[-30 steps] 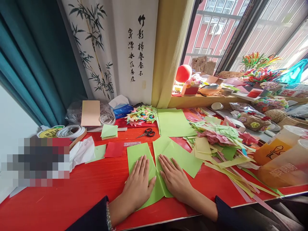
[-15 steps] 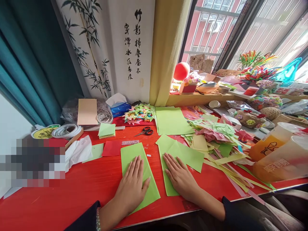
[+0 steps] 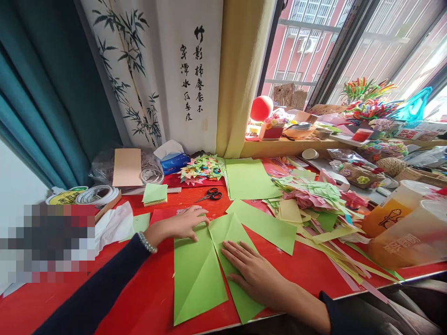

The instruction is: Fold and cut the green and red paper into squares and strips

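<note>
Two folded-creased green paper sheets lie side by side near the table's front edge, the left sheet (image 3: 200, 279) and the right sheet (image 3: 232, 237). Over the top edge of the left one is my left hand (image 3: 183, 223), fingers apart and slightly bent; whether it touches the paper I cannot tell. My right hand (image 3: 251, 272) rests flat on the right sheet, fingers stretched out. Just behind it, a separate green strip (image 3: 267, 228) slants across the red surface. Black-handled scissors (image 3: 211, 194) lie behind my left hand.
A stack of green paper (image 3: 253, 179) stands at the back, beside a heap of small folded paper pieces (image 3: 202, 168). To the right are cut papers and strips (image 3: 310, 190) and plastic drink cups (image 3: 412, 237). White tissue (image 3: 113, 225) lies at left.
My left hand has lifted off the middle of the left sheet and moved to its top edge. My right hand and its sheet have shifted left, up against the left sheet and apart from the strip.
</note>
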Action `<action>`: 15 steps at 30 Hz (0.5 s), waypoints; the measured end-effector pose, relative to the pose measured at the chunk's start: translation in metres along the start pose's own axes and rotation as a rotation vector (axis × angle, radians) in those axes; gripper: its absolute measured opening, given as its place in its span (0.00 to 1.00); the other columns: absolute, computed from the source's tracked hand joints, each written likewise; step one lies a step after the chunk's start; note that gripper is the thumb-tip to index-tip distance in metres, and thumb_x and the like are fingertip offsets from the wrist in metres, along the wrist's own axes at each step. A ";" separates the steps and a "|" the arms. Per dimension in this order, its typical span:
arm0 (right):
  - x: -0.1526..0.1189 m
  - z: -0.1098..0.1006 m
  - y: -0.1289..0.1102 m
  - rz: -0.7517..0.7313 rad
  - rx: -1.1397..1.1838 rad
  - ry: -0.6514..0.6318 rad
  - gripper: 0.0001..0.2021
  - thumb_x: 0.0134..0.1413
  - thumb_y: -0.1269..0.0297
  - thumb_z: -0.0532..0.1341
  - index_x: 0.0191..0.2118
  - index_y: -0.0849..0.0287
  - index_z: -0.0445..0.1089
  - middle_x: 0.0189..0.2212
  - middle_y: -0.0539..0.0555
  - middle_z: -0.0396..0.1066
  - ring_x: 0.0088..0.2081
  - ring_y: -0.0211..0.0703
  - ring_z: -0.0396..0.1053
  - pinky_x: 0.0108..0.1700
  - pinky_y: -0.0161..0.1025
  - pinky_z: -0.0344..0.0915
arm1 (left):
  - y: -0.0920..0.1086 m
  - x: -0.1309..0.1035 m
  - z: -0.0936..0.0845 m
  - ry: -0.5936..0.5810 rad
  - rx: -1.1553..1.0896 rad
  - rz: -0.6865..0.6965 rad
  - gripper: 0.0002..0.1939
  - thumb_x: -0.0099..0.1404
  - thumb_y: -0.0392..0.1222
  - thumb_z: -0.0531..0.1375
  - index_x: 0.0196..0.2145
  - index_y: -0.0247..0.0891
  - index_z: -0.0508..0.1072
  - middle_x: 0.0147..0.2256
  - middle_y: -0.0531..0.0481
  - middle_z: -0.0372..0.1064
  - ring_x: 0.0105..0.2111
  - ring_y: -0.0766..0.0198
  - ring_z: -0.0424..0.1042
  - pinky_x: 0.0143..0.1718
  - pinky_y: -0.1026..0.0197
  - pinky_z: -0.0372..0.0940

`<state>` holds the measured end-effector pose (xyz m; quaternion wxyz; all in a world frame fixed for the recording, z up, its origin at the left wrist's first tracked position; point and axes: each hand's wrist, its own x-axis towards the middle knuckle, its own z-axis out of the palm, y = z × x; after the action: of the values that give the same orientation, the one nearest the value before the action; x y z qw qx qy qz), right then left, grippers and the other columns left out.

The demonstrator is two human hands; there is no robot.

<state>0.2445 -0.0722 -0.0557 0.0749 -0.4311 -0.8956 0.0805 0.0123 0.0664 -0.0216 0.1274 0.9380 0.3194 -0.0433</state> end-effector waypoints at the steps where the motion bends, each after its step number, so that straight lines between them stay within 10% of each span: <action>1: 0.001 -0.002 0.003 0.021 0.013 -0.001 0.25 0.61 0.56 0.44 0.61 0.59 0.49 0.60 0.53 0.46 0.61 0.46 0.45 0.60 0.49 0.48 | -0.002 0.004 -0.003 -0.051 -0.016 0.008 0.20 0.52 0.45 0.62 0.44 0.48 0.67 0.56 0.48 0.54 0.56 0.50 0.50 0.48 0.49 0.56; 15: 0.003 -0.014 0.028 0.009 0.155 -0.014 0.27 0.58 0.52 0.48 0.61 0.56 0.50 0.60 0.52 0.49 0.60 0.44 0.47 0.59 0.44 0.50 | 0.007 0.030 -0.013 -0.197 0.100 0.100 0.10 0.54 0.47 0.59 0.33 0.42 0.68 0.46 0.47 0.57 0.46 0.52 0.56 0.46 0.49 0.51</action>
<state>0.2668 -0.0508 -0.0473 0.1015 -0.4274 -0.8853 0.1526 0.0403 0.0826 -0.0122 0.1131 0.9492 0.2555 -0.1446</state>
